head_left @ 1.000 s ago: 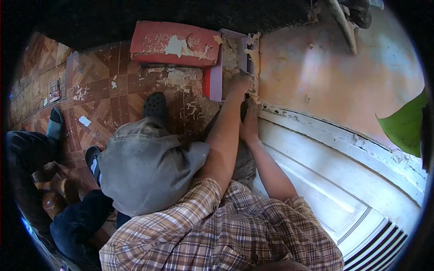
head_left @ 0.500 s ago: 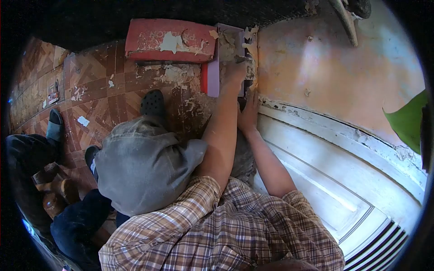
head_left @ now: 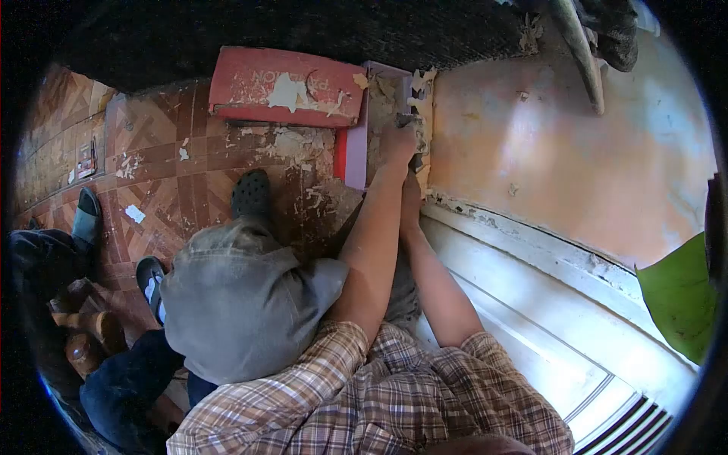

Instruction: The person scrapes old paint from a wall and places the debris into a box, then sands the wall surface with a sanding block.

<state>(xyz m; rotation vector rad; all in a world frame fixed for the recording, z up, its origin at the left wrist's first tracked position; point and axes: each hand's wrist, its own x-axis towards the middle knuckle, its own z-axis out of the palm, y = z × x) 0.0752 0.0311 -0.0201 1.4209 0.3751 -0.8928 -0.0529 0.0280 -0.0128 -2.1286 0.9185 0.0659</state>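
Note:
My left hand (head_left: 397, 142) reaches over a shallow lilac cardboard box (head_left: 355, 161) and is closed around a dark tool (head_left: 409, 120) whose flat grey end shows past the knuckles. That end lies right at the ragged wall edge (head_left: 425, 139), where paint is peeling. My right hand (head_left: 410, 199) is just below, beside the left wrist and close to the wall's foot; its fingers are hidden behind the left forearm. Pale flakes and debris (head_left: 383, 95) lie inside the box.
A worn red box lid (head_left: 287, 85) lies left of the lilac box. Paint chips litter the patterned floor (head_left: 205, 163). White panelling (head_left: 516, 292) runs along the right, with a green leaf (head_left: 679, 296) beyond. Another person's leg and sandal (head_left: 87, 214) are at left.
The view has tilted slightly, so the boxes and wall sit lower. My left hand has come a little nearer, still gripping the tool. My right hand has shifted left, partly behind the left wrist.

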